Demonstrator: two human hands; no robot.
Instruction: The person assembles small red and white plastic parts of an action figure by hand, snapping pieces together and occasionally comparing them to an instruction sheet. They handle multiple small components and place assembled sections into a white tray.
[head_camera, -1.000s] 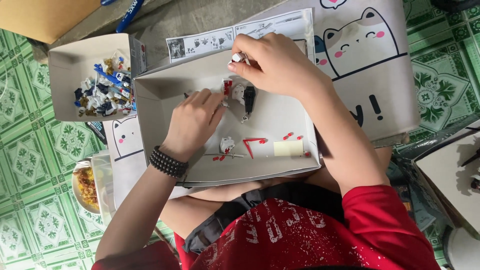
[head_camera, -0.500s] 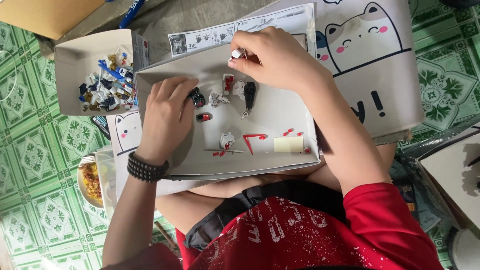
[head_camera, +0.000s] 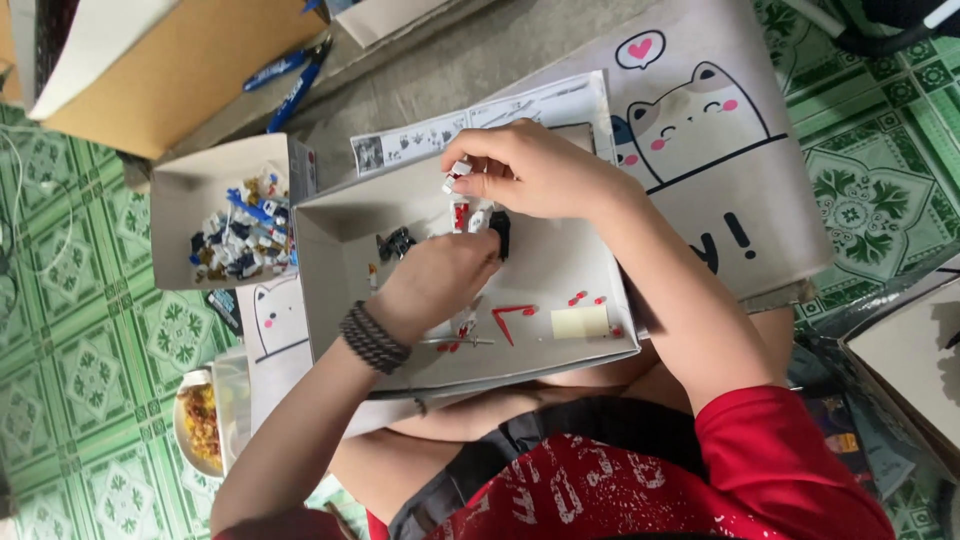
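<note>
The right hand (head_camera: 545, 175) pinches a small white-and-red piece (head_camera: 458, 172) between thumb and fingertips, the grip closed tight on it at the far edge of the tray (head_camera: 560, 275). The piece sticks out just left of that grip, above the tray floor. The left hand (head_camera: 445, 285) lies knuckles up, just below the right grip, fingers curled down onto the tray floor; whether its grip has hold of anything cannot be told, since the fingertips are hidden. A dark beaded bracelet (head_camera: 373, 338) circles its wrist.

Between the two grips stand a red-and-white part (head_camera: 462, 213) and a black part (head_camera: 500, 230), close together; a dark clump (head_camera: 396, 243) lies just left of the left grip. Nearer the person than the left grip are a red angled strip (head_camera: 510, 318), small red bits (head_camera: 585, 298) and a pale yellow square (head_camera: 580, 321), all loose on the tray floor.

Beyond the right grip, a white leaflet (head_camera: 480, 125) with small grey pictures lies under the tray's far edge. Right of both grips spreads a grey sheet (head_camera: 700, 130) printed with a cartoon cat's face, pink cheeks and a heart in a bubble. Far left of the grips, a smaller open box (head_camera: 185, 195) holds mixed blue, white and black pieces (head_camera: 240, 235). Further beyond, a brown carton (head_camera: 170, 70) and blue-handled pliers (head_camera: 290, 80). A bowl of yellow food (head_camera: 198, 425) sits on the green patterned floor (head_camera: 80, 380), near the left elbow.
</note>
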